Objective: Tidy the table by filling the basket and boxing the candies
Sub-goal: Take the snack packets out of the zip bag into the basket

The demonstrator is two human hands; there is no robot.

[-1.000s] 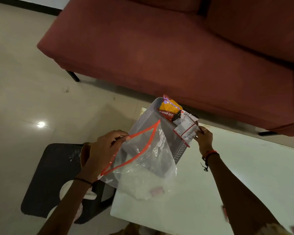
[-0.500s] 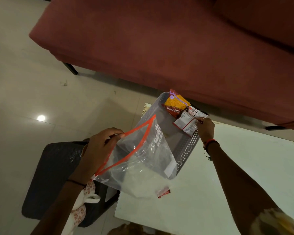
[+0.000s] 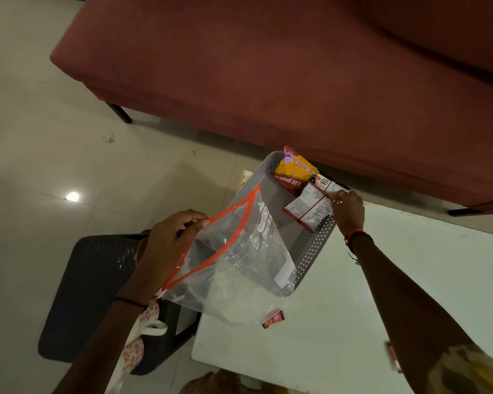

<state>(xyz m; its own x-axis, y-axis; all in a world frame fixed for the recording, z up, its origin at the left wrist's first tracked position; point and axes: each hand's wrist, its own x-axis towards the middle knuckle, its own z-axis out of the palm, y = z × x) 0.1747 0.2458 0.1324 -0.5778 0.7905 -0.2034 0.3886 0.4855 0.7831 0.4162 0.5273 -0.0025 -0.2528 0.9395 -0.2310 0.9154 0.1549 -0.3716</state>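
Observation:
A grey perforated basket [image 3: 310, 251] stands at the white table's far left corner. Inside it a yellow and red snack packet [image 3: 295, 169] leans at the far end. My right hand [image 3: 347, 210] pinches a red and white snack packet [image 3: 308, 209] over the basket's right rim. My left hand [image 3: 168, 251] grips the orange zip strip of a clear plastic bag [image 3: 239, 268], held open over the basket's near end. A small red candy [image 3: 273, 322] lies on the table just below the bag.
The white table [image 3: 353, 322] fills the lower right, with another small red wrapper [image 3: 393, 355] near my right forearm. A dark stool [image 3: 97, 294] stands on the floor to the left. A red sofa [image 3: 296, 75] runs along the far side.
The view has drifted slightly. My right hand has lowered the red and white packet toward the basket's right rim. My left hand keeps the bag open in about the same place.

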